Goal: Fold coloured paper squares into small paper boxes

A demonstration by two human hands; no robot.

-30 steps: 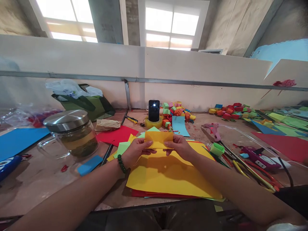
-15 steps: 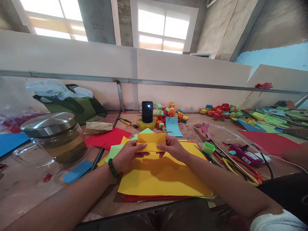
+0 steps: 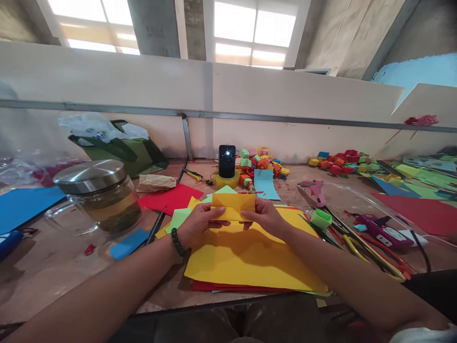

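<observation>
A small folded piece of yellow paper (image 3: 233, 202) is held up between my two hands, with a crease running across it. My left hand (image 3: 204, 220), a green bead bracelet at its wrist, pinches the left end with the thumb on the near face. The right end is pinched the same way by my right hand (image 3: 263, 215). Below them lies a stack of large yellow sheets (image 3: 250, 262), with red and other colours showing under its edge. Light green paper pieces (image 3: 179, 218) poke out beside my left hand.
A glass jar mug with a steel lid (image 3: 103, 195) stands at left. A phone (image 3: 227, 161) leans upright behind my hands, near heaped paper cubes (image 3: 264, 162). At right lie a pink glue gun (image 3: 316, 189), a green paper box (image 3: 321, 218), pliers-like tools and a purple power strip (image 3: 383, 232).
The whole view has shifted, so things appear further right. Both hands keep the same pinch on the folded yellow paper. Another person's arm at the right edge is out of view now.
</observation>
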